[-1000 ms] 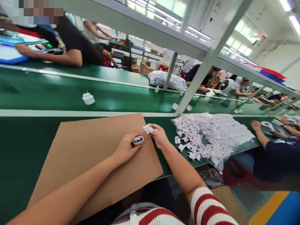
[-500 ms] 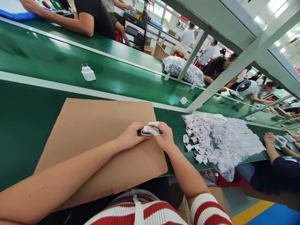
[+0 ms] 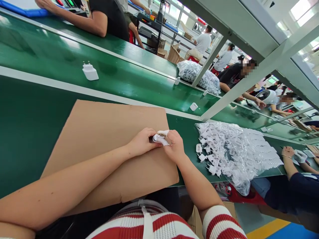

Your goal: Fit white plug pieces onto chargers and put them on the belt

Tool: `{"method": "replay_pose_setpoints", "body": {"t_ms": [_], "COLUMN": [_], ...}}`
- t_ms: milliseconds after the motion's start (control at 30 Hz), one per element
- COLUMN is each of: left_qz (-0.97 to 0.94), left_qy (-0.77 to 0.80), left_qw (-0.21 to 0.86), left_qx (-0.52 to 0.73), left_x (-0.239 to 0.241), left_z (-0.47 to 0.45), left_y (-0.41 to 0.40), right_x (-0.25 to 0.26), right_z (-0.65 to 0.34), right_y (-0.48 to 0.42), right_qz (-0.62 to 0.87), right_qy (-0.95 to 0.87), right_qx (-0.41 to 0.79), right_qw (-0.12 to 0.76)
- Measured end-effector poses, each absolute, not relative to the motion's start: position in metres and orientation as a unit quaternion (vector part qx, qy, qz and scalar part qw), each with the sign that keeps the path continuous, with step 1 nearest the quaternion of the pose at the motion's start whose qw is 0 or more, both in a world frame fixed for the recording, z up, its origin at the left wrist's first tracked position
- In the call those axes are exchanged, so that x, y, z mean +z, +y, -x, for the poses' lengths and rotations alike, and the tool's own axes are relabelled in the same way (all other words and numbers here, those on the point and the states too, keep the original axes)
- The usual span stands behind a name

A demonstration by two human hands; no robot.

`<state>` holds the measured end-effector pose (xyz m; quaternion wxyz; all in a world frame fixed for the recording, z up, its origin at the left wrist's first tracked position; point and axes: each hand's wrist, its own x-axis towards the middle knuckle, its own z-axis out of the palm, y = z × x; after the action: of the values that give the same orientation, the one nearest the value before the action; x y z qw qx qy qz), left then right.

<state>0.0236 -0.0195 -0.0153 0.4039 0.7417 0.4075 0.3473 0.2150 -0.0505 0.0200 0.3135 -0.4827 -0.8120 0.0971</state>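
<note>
My left hand (image 3: 142, 142) is closed around a small white charger housing (image 3: 155, 137), gripped between thumb and fingers above the cardboard sheet (image 3: 104, 129). White finger cots cover fingertips of my right hand (image 3: 175, 146), which is closed in a pinch against the housing's open end. Between those fingertips shows a small metallic bit, too covered to name. The cots mostly hide the housing's opening. To the right of my right hand lies a heap of white plug chargers (image 3: 211, 149), partly in a clear plastic bag (image 3: 245, 179).
On the green conveyor belt (image 3: 134, 83) beyond the cardboard lie a white two-pin charger (image 3: 90, 72) and another charger (image 3: 193, 106). A metal frame post (image 3: 224, 98) rises at the right. Across the belt stands a filled plastic bag (image 3: 199, 74). Co-workers sit opposite and at the right.
My right fingers have shifted over the housing's opening, hiding the green board inside that showed before. The camera view has shifted slightly. A co-worker's arm now reaches out across the belt.
</note>
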Motion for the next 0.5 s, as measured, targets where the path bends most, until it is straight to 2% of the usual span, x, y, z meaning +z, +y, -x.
{"method": "replay_pose_setpoints", "body": {"t_ms": [300, 500], "left_qz": [-0.746, -0.743], "left_qy": [0.401, 0.405], "left_qw": [0.400, 0.396], "left_qx": [0.351, 0.357], "left_x": [-0.016, -0.017], "left_z": [-0.023, -0.024], "left_y": [-0.018, -0.020], "right_x": [0.022, 0.035], "right_z": [-0.211, -0.204], "right_y": [-0.051, -0.052], "right_qz": [0.478, 0.498], "right_qy": [-0.836, -0.834], "right_qx": [0.019, 0.012], "right_qw": [0.271, 0.236]}}
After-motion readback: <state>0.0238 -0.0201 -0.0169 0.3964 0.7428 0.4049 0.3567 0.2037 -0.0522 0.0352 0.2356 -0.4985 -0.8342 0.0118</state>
